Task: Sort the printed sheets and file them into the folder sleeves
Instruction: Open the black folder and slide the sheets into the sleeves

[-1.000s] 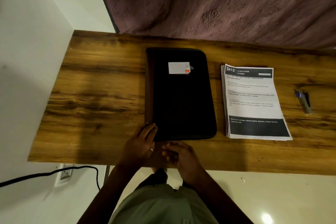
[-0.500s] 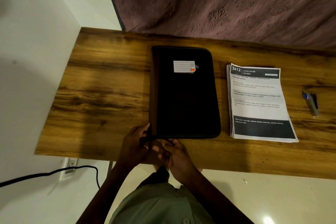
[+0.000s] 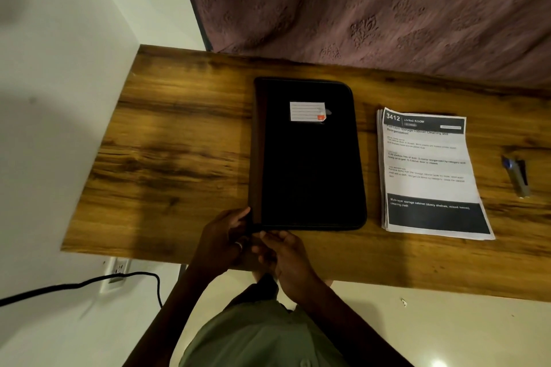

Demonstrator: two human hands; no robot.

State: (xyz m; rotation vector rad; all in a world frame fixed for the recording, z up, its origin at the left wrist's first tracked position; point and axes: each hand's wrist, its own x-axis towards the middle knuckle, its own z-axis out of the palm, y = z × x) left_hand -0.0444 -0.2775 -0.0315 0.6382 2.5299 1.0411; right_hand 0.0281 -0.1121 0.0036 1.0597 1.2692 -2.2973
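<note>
A closed black zip folder with a white label lies flat in the middle of the wooden desk. To its right sits a stack of printed sheets, top page headed "3412 Living Room". My left hand grips the folder's near left corner, fingers curled round the edge. My right hand is just beside it at the same corner, fingertips pinching something small at the folder's bottom edge, apparently the zip pull; the pull itself is hidden.
A blue and grey stapler lies at the desk's far right. A maroon curtain hangs behind the desk. A white wall borders the left side, with a socket and black cable below.
Both hands have closed in on the folder's near left corner: the left went from resting on it to gripping it, and the right moved up to the bottom edge. My view has shifted.
</note>
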